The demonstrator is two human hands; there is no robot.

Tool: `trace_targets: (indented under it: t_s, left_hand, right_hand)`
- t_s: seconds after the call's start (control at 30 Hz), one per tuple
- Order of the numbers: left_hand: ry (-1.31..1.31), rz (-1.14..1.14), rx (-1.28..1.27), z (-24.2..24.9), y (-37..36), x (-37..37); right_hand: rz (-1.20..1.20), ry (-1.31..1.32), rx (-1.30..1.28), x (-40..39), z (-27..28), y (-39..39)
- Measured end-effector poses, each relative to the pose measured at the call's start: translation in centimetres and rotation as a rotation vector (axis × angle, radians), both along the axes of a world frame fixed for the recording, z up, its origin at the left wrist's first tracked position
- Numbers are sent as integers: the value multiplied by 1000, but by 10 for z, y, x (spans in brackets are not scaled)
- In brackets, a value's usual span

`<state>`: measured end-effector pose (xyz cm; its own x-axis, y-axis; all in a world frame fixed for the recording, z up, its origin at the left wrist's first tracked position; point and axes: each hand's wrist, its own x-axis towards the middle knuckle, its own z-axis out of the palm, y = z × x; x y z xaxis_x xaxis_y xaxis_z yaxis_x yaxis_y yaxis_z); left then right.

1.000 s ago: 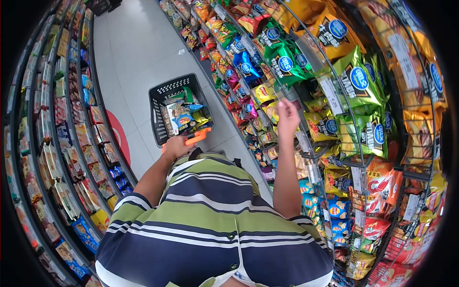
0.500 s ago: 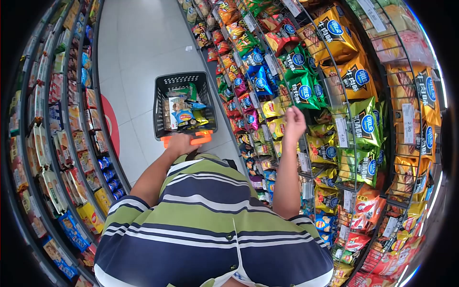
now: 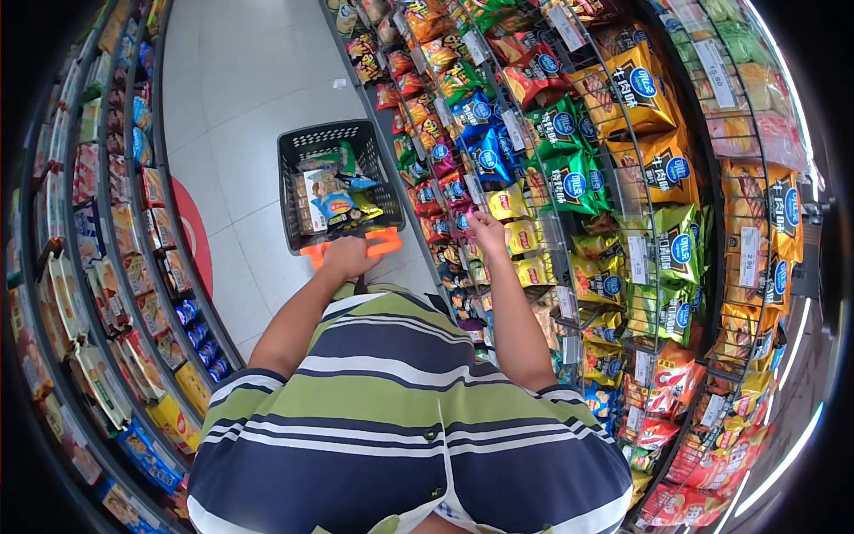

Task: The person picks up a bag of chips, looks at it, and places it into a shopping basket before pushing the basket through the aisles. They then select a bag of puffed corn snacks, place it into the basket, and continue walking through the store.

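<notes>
Gripping the orange basket handle (image 3: pixel 378 242), left hand (image 3: pixel 345 256); right hand (image 3: pixel 487 233) touches yellow bags (image 3: pixel 520 238).

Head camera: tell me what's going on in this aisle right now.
A person in a striped shirt stands in a shop aisle lined with snack shelves. The left hand grips the orange handle of a dark shopping cart already loaded with packets. The right hand is stretched toward the shelf on the right, at the yellow chip bags; it appears empty, fingers near the bags, though contact cannot be told.
</notes>
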<state>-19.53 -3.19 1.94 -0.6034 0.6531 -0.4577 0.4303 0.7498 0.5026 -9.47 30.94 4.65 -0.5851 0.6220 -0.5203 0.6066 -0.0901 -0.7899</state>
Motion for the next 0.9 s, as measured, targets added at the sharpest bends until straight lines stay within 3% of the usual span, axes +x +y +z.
trace_targets:
  t_s: [0.07,0.23,0.37,0.47,0.6,0.73,0.9]
  left_hand:
    - [34,14,8,-2,1,-9]
    - [71,32,7,2,8,-33]
    - [104,36,37,-7,14,-50]
    - [112,55,33,-4,24,-62]
    - [101,85,-20,3,30,-74]
    - [112,79,-63,2,41,-85]
    - [131,119,-56,-2,45,-92]
  right_hand:
    - [16,-56,-15,5,-26,7]
    - [160,-126,447,13,-89,31]
    - [198,-282,534,-14,-51,46]
    - [184,-296,813,-40,-41,63]
    - [207,-361,1003,-72,-37,84]
    - [207,-556,819,-104,-9,96]
    - [159,-533,832,-123,-46,123]
